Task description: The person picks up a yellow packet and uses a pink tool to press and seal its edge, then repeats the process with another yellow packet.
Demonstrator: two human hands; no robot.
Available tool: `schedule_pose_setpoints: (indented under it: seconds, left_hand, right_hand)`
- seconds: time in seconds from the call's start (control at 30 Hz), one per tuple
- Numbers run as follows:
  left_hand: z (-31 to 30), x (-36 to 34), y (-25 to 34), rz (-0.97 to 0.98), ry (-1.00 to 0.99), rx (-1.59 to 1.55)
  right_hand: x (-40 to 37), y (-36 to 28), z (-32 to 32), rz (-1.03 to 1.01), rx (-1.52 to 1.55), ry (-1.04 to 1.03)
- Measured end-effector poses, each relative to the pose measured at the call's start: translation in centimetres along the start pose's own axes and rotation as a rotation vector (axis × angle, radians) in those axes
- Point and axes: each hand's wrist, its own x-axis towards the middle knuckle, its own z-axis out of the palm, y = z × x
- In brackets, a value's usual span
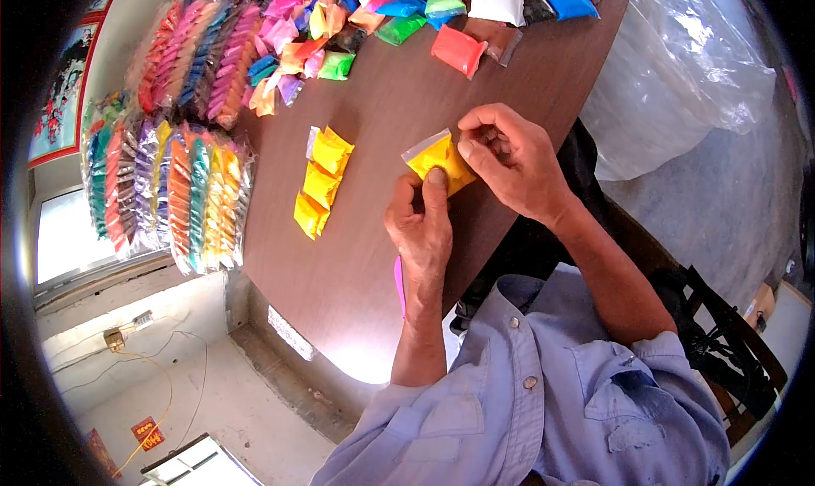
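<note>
A small clear bag filled with something yellow, a yellow packet (443, 157), is held over the near side of the brown table. My left hand (420, 227) grips its lower edge, thumb on top and fingers curled beneath. At the packet's upper right edge, my right hand (514, 159) is closed, thumb and forefinger drawn together with the thumb tip overlapping the bag. To the left, a short row of yellow packets (323, 183) lies overlapping on the table (373, 265).
Loose packets in many colours (399, 6) are heaped along the far side, a red packet (458, 51) nearest me. Long bundles of coloured packets in clear wrapping (182, 193) stand at the left edge. A large clear plastic sheet (671, 61) hangs beyond the table's right edge.
</note>
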Motion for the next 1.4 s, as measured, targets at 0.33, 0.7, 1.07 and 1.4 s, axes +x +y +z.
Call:
schedule_pose_setpoints:
  seconds: [0.33,0.7,1.07,1.4]
  left_hand:
    - [0.5,0.2,0.7,-0.023,0.038,0.033]
    - [0.8,1.0,3.1,0.128,0.031,0.008]
    - [0.4,3.3,0.5,0.036,-0.208,-0.24]
    - [0.8,3.5,1.4,0.071,-0.169,-0.34]
  right_hand:
    - [-0.2,-0.1,0.3,-0.206,-0.197,-0.078]
    - [-0.1,-0.2,-0.9,0.053,-0.064,-0.006]
    - [0.4,-0.6,0.0,0.125,0.074,-0.028]
    - [0.3,-0.2,-0.4,0.185,0.124,-0.095]
